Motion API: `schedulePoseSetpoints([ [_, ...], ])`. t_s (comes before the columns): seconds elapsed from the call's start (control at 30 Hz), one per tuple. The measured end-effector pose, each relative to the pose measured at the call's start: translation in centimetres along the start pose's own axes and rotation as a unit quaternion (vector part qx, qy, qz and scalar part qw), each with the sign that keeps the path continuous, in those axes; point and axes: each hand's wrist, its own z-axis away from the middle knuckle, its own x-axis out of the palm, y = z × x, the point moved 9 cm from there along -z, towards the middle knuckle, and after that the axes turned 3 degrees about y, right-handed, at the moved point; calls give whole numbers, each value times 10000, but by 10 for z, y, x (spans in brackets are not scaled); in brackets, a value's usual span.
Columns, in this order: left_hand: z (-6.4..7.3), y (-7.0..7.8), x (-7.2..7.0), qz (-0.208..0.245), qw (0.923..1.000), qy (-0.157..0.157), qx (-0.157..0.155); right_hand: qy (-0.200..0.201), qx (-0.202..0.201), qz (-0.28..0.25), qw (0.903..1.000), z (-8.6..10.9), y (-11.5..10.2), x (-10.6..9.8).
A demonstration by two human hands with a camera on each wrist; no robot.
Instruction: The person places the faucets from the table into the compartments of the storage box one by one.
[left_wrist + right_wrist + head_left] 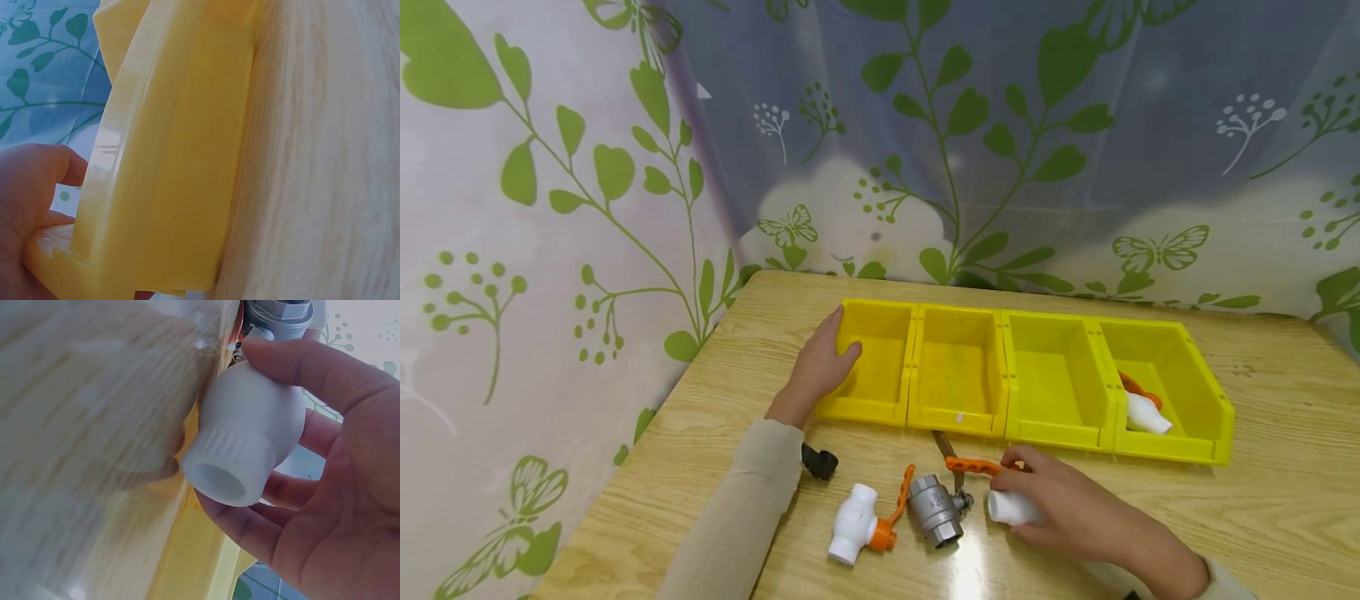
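My left hand (815,368) grips the left side wall of the leftmost yellow bin (880,410), its thumb on the inner side. The left wrist view shows that bin wall (169,156) between thumb and fingers. At the front right, my right hand (1071,507) holds a white plastic ball valve (250,415) around its body, close over the table. Its orange lever points left, and one open end faces the right wrist camera. To its left lie a metal ball valve (936,510) and another white ball valve (853,525) with an orange handle.
Three more yellow bins continue the row rightward; the rightmost bin (1213,417) contains a white valve (1144,413) with an orange handle. A small black object (820,462) lies beside the left sleeve. Patterned curtains (1000,150) hang behind and left of the wooden table (1285,500).
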Motion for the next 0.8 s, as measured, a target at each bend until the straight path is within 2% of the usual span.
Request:
schedulePoseSetpoints([
  [0.43,1,-1,0,25,9999,41,-93,-145,38,-118,9998,1,1,2],
  [0.8,0,-3,0,0,9999,105,-98,-114,-61,-102,9999,2,0,1],
])
